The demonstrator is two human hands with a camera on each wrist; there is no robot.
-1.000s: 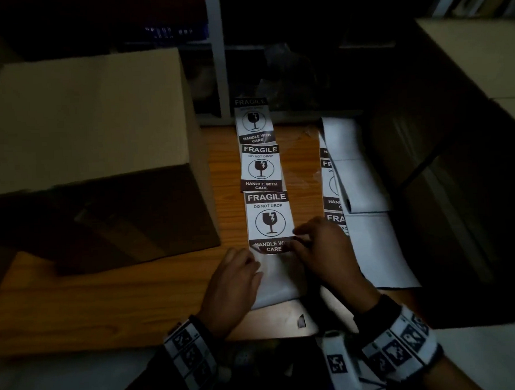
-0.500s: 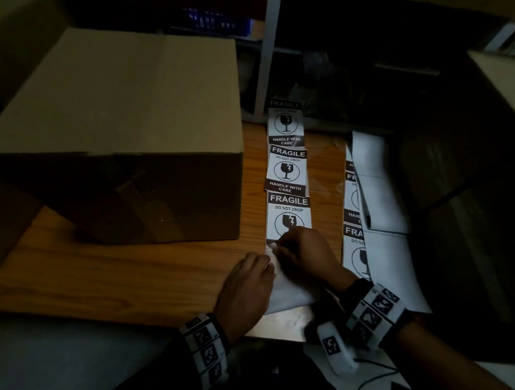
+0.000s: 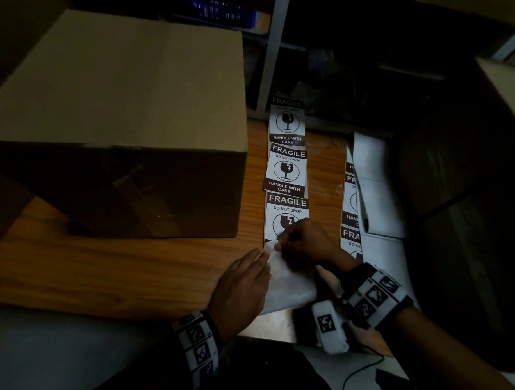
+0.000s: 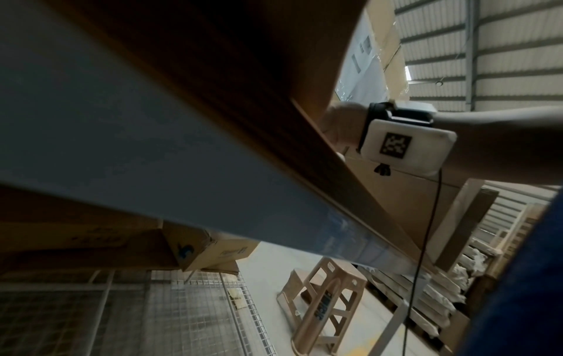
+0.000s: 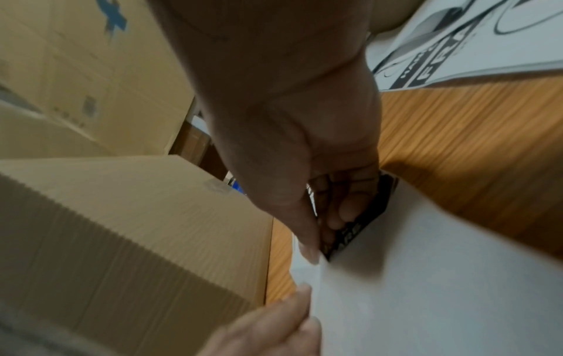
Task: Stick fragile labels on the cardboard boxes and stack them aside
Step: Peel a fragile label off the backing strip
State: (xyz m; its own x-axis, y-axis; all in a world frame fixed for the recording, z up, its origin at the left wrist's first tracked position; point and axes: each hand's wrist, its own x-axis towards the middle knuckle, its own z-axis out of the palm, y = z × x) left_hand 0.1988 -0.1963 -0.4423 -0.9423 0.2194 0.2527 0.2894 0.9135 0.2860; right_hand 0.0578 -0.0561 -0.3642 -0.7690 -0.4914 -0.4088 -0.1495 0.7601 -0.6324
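Now, right hand grip pinching fragile label corner, left hand flat beside it.

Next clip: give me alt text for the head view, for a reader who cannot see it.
The right hand pinches the near corner of the nearest black-and-white fragile label on a white backing strip, which the left hand presses flat on the wooden table. A large brown cardboard box stands to the left.

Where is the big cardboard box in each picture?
Head: cardboard box fills the upper left, on the wooden table.
Left wrist: cannot tell; the table's underside blocks the view.
Right wrist: lower left.
Shared landmark: the right hand pinching the label's corner.
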